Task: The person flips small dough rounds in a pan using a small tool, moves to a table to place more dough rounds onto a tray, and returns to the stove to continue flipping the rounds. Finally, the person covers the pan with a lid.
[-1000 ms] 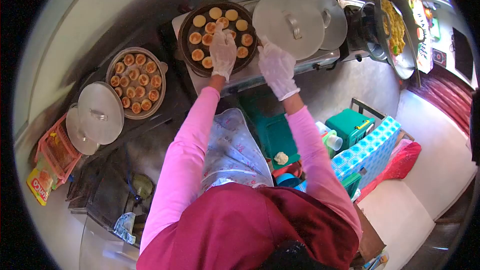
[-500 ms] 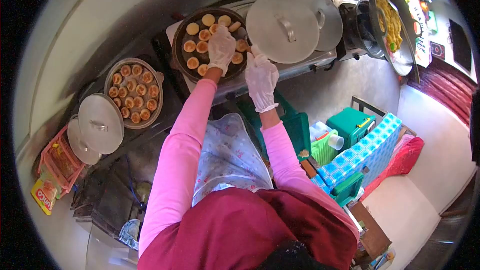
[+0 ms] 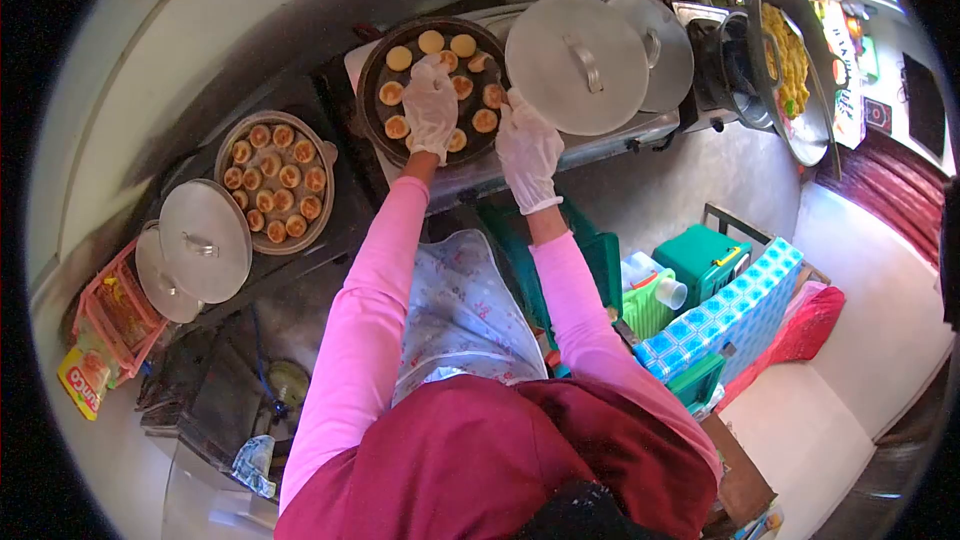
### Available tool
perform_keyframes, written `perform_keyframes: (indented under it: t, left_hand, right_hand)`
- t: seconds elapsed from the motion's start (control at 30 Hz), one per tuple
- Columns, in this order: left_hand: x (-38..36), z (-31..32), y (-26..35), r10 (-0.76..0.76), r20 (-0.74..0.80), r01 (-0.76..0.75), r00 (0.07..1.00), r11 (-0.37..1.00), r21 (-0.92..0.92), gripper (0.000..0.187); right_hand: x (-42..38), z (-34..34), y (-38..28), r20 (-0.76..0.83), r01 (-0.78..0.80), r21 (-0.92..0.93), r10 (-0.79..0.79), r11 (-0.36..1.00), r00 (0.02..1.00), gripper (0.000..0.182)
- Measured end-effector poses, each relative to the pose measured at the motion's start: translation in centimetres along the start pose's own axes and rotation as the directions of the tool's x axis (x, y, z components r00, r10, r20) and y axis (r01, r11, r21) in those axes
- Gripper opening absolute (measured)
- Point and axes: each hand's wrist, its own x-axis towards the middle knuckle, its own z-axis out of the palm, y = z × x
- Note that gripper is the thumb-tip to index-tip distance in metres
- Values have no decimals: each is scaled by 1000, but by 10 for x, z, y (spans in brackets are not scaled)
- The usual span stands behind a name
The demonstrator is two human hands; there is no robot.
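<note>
Small round cakes [image 3: 396, 127], some pale and some browned on top, lie spaced out in a dark round pan [image 3: 368, 105] on the stove. My left hand [image 3: 432, 115], in a clear plastic glove, reaches over the pan with its fingers drawn together among the cakes, covering some of them. My right hand [image 3: 528, 150], gloved as well, is closed at the pan's right rim; I cannot tell what its fingers hold. Near its fingertips, one cake [image 3: 479, 62] at the upper right leans tilted, showing its side.
Metal lids [image 3: 580, 65] overlap right of the pan. A second pan of browned cakes [image 3: 275, 185] stands at the left, beside more lids [image 3: 205, 240] and a pink basket [image 3: 120, 315]. A tilted wok [image 3: 790, 60] with yellow food is at the far right. Below it sits a green box [image 3: 705, 260].
My left hand has shifted left and slightly toward me over the pan, covering different cakes. My right hand stays by the rim. The whole view has shifted slightly.
</note>
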Motion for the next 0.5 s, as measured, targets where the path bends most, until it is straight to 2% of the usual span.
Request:
perform_keyframes:
  t: [0.07,0.13,0.23,0.37,0.47,0.5]
  left_hand:
    - [-5,2,4,27,18,-27,999,1000,-10,27]
    - [-3,11,1,112,3,-112,994,992,-59,25]
    - [-4,26,1,41,82,-43,996,999,20,26]
    - [-6,38,-6,-23,234,4,972,996,84,31]
    - [-7,33,1,1,188,9,982,998,-55,34]
    - [-1,26,10,0,175,-11,985,998,64,35]
  right_hand:
    - [-12,-6,9,47,-92,103,87,990,995,30]
    - [-8,-15,-2,99,-88,-127,101,988,990,29]
    - [-6,-5,2,65,-56,-54,60,997,996,29]
    - [-2,1,3,18,-42,-68,43,997,999,29]
    - [-3,6,6,-48,-26,11,27,1000,998,28]
    - [1,8,6,-54,-5,37,7,999,999,28]
